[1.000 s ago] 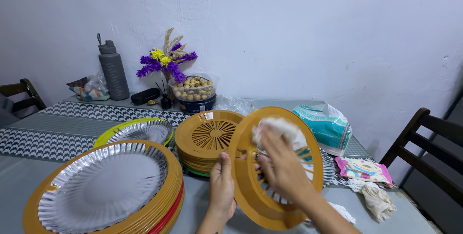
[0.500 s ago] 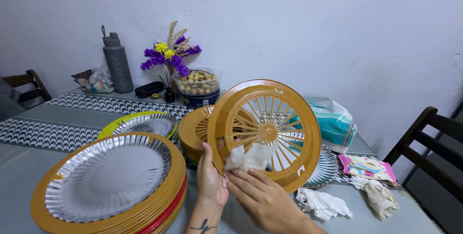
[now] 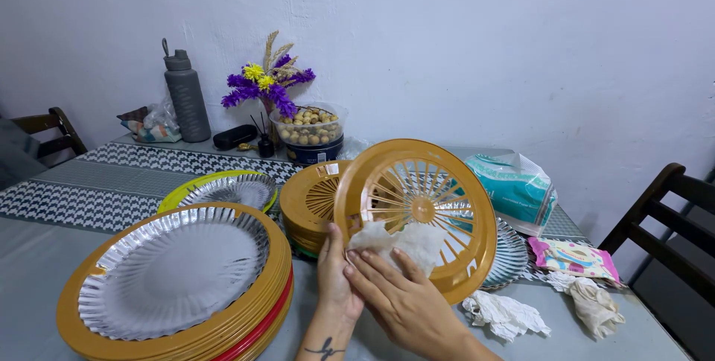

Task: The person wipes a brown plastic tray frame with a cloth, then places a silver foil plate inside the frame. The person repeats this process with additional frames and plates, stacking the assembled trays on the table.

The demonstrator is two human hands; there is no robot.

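My left hand [image 3: 337,275] grips the lower rim of an orange slotted plastic plate holder [image 3: 439,182] and holds it upright on edge over the table. My right hand [image 3: 398,298] presses a crumpled white wipe [image 3: 402,240] against the holder's lower inner face. Behind the holder sits a stack of like orange holders [image 3: 313,197]. A big stack of orange and red holders [image 3: 223,324] topped with a silver foil plate [image 3: 175,268] lies at the left front.
A yellow-green holder with a foil plate [image 3: 223,190] lies behind the big stack. Used wipes [image 3: 506,315] and wipe packs [image 3: 514,186] lie at the right. A grey bottle [image 3: 186,93], flowers [image 3: 268,82] and a snack jar [image 3: 313,134] stand by the wall. Wooden chairs [image 3: 663,219] flank the table.
The holder was turned from facing me to upright with its inner side toward me. My right hand with the wipe moved from its upper part down to its lower rim.
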